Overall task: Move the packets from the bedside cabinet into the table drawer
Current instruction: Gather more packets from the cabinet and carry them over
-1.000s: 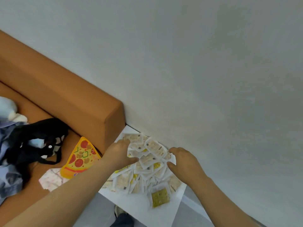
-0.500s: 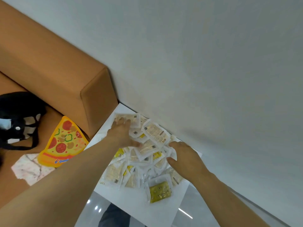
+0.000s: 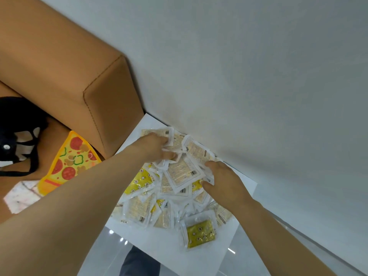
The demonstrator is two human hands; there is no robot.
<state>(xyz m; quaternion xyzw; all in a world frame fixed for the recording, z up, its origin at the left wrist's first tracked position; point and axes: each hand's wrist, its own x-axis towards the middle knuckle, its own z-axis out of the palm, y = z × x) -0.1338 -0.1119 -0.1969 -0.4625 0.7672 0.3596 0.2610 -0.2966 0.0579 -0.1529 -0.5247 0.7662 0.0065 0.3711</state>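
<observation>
Bright even indoor light, soft shadows, glare spots on glossy floor [image 3: 117, 236], wide-angle edge distortion, slight blur

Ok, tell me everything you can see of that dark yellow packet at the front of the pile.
The dark yellow packet is a flat, clear plastic pouch with a pale sealed border and olive-yellow contents dotted with small dark marks. It lies flat and slightly askew on the white cabinet top, at the near edge of the pile, its far edge touching the pale packets. Neither the left hand nor the right hand touches it; both grip pale packets farther back.
</observation>
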